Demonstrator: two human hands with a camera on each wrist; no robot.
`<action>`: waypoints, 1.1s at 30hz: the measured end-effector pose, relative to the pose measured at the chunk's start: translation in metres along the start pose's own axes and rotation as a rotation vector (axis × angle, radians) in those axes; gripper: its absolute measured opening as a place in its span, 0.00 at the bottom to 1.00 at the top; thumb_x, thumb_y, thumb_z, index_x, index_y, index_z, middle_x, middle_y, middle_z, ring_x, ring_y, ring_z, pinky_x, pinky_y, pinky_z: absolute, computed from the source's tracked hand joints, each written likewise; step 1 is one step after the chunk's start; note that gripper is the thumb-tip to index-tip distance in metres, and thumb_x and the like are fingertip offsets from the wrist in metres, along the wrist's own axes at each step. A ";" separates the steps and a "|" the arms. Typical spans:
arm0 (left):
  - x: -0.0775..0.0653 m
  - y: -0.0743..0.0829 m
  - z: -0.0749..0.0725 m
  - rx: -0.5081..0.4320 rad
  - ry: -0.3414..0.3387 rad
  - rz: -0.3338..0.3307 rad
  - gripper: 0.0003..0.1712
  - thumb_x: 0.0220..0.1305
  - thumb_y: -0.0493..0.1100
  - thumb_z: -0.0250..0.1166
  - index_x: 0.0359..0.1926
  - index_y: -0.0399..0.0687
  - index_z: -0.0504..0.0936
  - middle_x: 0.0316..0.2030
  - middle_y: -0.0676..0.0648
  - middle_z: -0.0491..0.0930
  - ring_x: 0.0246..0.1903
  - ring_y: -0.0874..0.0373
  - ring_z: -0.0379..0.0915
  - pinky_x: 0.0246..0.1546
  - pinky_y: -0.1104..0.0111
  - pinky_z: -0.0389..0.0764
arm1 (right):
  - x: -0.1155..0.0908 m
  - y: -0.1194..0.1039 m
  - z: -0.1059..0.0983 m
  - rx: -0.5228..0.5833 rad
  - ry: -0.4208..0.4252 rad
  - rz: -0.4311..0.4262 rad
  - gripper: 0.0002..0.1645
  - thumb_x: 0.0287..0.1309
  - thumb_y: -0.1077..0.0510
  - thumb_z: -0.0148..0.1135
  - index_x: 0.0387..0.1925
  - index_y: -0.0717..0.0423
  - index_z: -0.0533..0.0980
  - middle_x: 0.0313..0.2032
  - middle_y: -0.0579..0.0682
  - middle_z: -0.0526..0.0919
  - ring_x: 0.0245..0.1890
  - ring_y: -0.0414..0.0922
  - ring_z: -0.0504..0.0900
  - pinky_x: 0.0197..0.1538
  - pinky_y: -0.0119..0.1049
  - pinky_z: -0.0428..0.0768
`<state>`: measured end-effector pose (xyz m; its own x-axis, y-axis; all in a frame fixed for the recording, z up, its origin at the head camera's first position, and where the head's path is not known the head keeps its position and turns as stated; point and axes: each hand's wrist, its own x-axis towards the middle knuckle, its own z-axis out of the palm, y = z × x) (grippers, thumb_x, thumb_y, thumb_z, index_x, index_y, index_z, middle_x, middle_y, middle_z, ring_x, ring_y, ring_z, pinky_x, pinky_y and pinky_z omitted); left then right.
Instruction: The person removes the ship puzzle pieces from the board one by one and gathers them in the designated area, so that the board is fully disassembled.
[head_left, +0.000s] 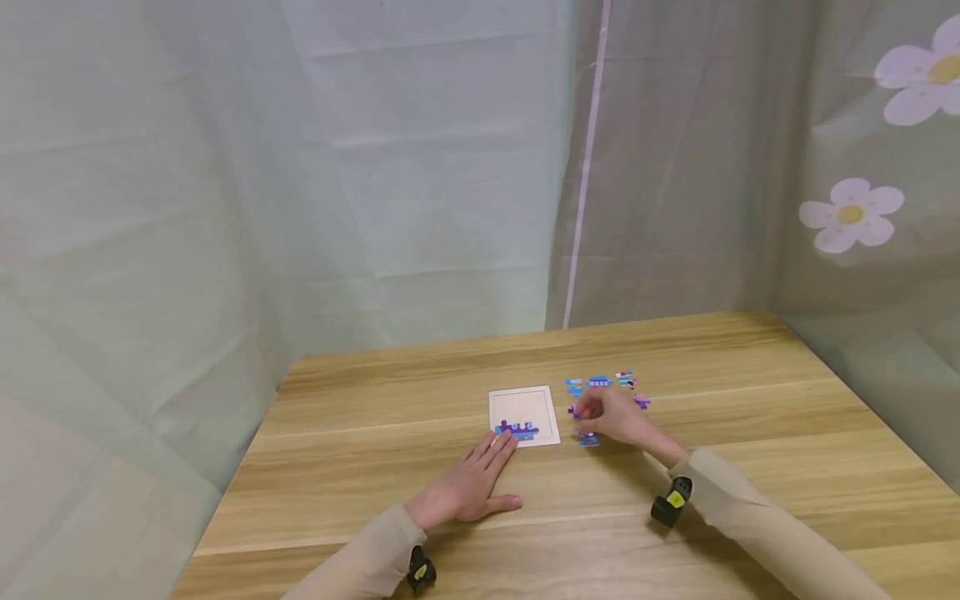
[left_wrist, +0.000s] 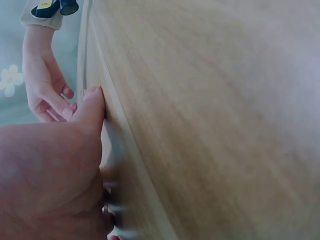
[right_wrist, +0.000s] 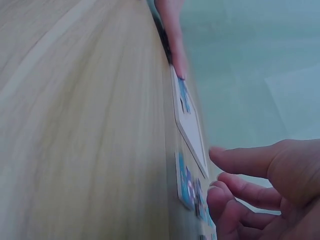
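Observation:
A white puzzle board (head_left: 525,403) lies on the table, with joined blue and purple jigsaw pieces (head_left: 520,430) along its near edge. My left hand (head_left: 472,483) is laid flat, its fingertips touching the board's near left corner and those pieces. To the right of the board, my right hand (head_left: 615,414) hovers over loose jigsaw pieces (head_left: 588,439). In the right wrist view, the thumb (right_wrist: 245,161) stands apart from the bent fingers, and nothing shows between them. Part of the loose pieces is hidden beneath the right hand.
More loose pieces (head_left: 599,381) lie beyond the right hand, with one purple piece (head_left: 641,402) to its right. The wooden table (head_left: 360,450) meets hanging curtains (head_left: 420,167) at its back and sides.

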<state>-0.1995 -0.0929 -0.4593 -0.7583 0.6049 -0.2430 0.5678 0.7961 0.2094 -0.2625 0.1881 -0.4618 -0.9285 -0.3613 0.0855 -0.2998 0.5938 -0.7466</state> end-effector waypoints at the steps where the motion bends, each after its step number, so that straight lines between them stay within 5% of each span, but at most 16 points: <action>1: 0.000 0.000 0.000 0.002 0.001 0.001 0.50 0.67 0.67 0.52 0.76 0.43 0.45 0.77 0.44 0.43 0.76 0.45 0.39 0.72 0.48 0.55 | 0.001 -0.001 0.001 0.004 -0.002 0.008 0.12 0.46 0.64 0.74 0.31 0.62 0.78 0.27 0.48 0.82 0.27 0.37 0.77 0.33 0.26 0.77; 20: 0.001 -0.001 0.001 0.021 0.001 -0.011 0.50 0.66 0.68 0.51 0.76 0.44 0.45 0.77 0.41 0.42 0.76 0.45 0.39 0.71 0.48 0.57 | 0.021 -0.020 0.028 0.013 -0.109 -0.044 0.09 0.50 0.66 0.70 0.35 0.62 0.80 0.29 0.50 0.84 0.29 0.36 0.78 0.33 0.26 0.77; 33: -0.001 0.002 -0.002 0.027 -0.022 -0.009 0.50 0.67 0.67 0.50 0.76 0.43 0.45 0.77 0.39 0.41 0.76 0.44 0.38 0.71 0.47 0.56 | 0.030 -0.027 0.040 0.027 -0.147 0.007 0.13 0.49 0.65 0.71 0.39 0.62 0.81 0.32 0.50 0.84 0.32 0.39 0.80 0.36 0.28 0.79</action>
<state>-0.1980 -0.0917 -0.4571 -0.7564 0.5977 -0.2659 0.5695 0.8016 0.1817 -0.2731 0.1324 -0.4661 -0.8878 -0.4600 -0.0156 -0.2858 0.5776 -0.7647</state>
